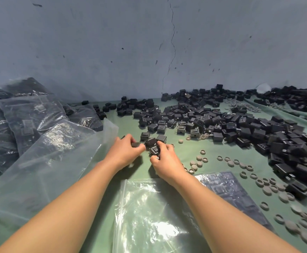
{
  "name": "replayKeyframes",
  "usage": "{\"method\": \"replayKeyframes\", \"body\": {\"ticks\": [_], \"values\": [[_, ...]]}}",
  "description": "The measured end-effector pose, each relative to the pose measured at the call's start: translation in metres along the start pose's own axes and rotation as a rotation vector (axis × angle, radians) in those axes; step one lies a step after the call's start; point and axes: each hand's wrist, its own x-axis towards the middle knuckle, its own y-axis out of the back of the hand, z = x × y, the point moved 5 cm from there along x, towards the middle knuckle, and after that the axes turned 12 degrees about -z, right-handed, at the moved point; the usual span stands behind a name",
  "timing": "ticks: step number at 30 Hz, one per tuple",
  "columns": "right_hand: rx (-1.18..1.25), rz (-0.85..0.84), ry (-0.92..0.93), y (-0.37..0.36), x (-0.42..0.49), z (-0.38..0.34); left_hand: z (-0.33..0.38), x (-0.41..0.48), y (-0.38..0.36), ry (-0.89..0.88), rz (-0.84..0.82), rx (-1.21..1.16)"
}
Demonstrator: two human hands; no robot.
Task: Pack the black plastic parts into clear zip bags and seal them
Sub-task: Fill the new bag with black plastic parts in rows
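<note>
A blue-grey wall with a long crack stands behind a table with a green cover. A big pile of black parts lies on the cover, at the back and to the right. The left hand has its fingers curled round one small black part. The right hand is just beside it and grips another black part. A few more black parts sit right behind the hands. An empty clear zip bag lies flat near the person, between the two arms. On the left there is a heap of full bags with dark parts inside. Many little grey round caps are spread on the cover to the right.
</note>
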Motion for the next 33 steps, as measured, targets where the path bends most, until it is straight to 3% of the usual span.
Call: {"method": "replayKeyframes", "body": {"ticks": [3,7,11,14,18,25,30,33], "values": [[0.108,0.061,-0.013,0.008,-0.005,-0.002,0.002,-0.019,0.008,0.039,-0.038,-0.67],[0.372,0.318,0.048,0.024,-0.025,-0.021,0.006,-0.059,0.012,0.095,-0.091,-1.519],[0.582,0.358,0.186,0.018,-0.053,-0.071,0.015,-0.098,0.009,0.173,-0.052,-2.055],[0.702,0.311,0.279,-0.001,-0.075,-0.103,0.024,-0.124,0.004,0.19,0.061,-2.148],[0.642,0.285,0.318,-0.026,-0.104,-0.12,0.017,-0.154,0.007,0.181,0.211,-2.069],[0.457,0.18,0.447,-0.038,-0.14,-0.138,0.019,-0.195,0.01,0.031,0.11,-2.043],[0.245,0.072,0.46,-0.042,-0.151,-0.151,0.026,-0.208,0.011,-0.147,0.005,-2.168],[0.169,0.055,0.504,-0.04,-0.161,-0.158,0.02,-0.21,0.011,-0.082,-0.012,-2.224]]}}
